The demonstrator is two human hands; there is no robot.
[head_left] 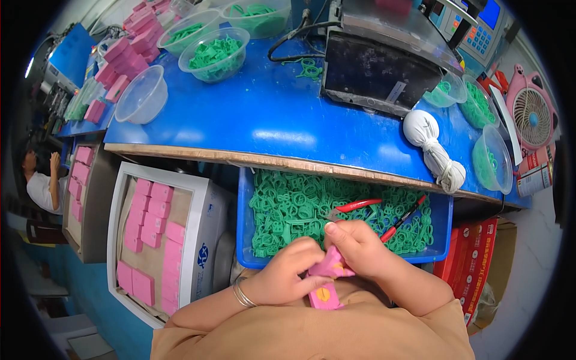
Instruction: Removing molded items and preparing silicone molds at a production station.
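My left hand (297, 267) is closed on pink mould pieces low in the middle of the view, by my body; its wrist wears bangles. The lower pink block (324, 300) has a round yellow inset. My right hand (354, 246) grips the upper pink piece (327, 268), which also shows yellow; its thumb points up. Just beyond my hands is a blue tray (245, 222) heaped with green pieces (282, 204). Red-handled pliers (357, 205) and a red-and-black tool (402, 219) lie on the pieces.
A blue bench (258, 114) holds plastic bowls (213, 57), pink blocks (132, 48), a dark machine (375, 72), a white cloth bundle (432, 150) and a pink fan (528, 108). Cases of pink blocks (144, 282) stand left. A person (42, 186) is at far left, a red box (474, 264) right.
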